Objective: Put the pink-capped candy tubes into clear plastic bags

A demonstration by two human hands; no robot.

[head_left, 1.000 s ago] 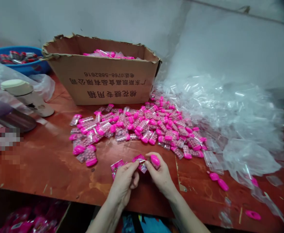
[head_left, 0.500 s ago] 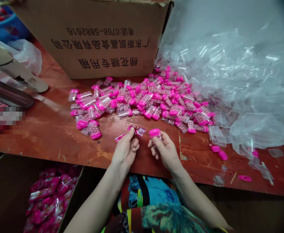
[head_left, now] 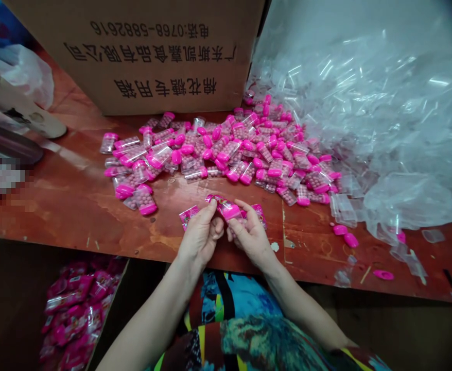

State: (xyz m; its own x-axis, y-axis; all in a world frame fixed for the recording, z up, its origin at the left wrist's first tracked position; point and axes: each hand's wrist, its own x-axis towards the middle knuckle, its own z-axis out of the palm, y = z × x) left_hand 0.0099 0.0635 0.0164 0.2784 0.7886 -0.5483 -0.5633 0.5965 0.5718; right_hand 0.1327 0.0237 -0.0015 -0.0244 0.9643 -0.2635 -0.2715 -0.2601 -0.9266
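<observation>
Both hands meet over the front of the red-brown table. My left hand [head_left: 202,232] pinches a printed pink wrapper [head_left: 219,202] between thumb and fingers. My right hand [head_left: 251,234] grips a small clear candy bottle with a pink cap [head_left: 232,212], the cap toward the wrapper. Cap and wrapper overlap at the wrapper's mouth; how far the bottle is inside I cannot tell. Another pink wrapper [head_left: 188,215] shows beside my left hand, and a piece of printed pink wrapper [head_left: 259,212] behind my right fingers. Beyond lies a heap of candy bottles with pink caps [head_left: 226,149].
A large cardboard box [head_left: 164,62] stands behind the heap. Clear plastic packaging [head_left: 372,123] piles up at right, near loose pink caps [head_left: 351,240]. A white flask [head_left: 36,118] lies at left. Below the table edge, an open carton [head_left: 13,293] holds wrapped pink packets [head_left: 75,314].
My right hand has brought the bottle left against the wrapper, which now looks spread over the cap. The view has shifted slightly, and more pink wrapper shows around my hands.
</observation>
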